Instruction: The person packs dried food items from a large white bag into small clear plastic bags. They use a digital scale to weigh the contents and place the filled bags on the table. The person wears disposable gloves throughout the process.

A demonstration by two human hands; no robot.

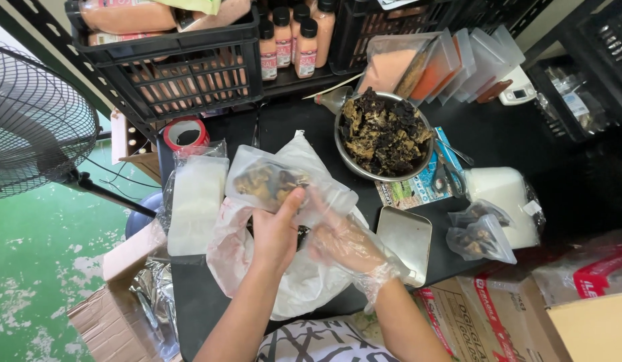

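My bare left hand (276, 231) and my right hand (341, 243), which wears a thin clear plastic glove, both hold a small clear pouch (270, 181) filled with dark dried pieces. The pouch is tilted over a large crumpled white plastic bag (238, 258) on the black table. Just beyond sits a round metal bowl (384, 134) heaped with the same dark dried pieces. Two filled small pouches (482, 231) lie to the right.
A stack of empty clear pouches (197, 201) lies at left, a red tape roll (185, 133) behind it. A small metal tray (406, 238) is right of my hands. Black crates (170, 67) hold bottles (294, 37). A fan (36, 121) stands left; cardboard boxes (498, 315) at lower right.
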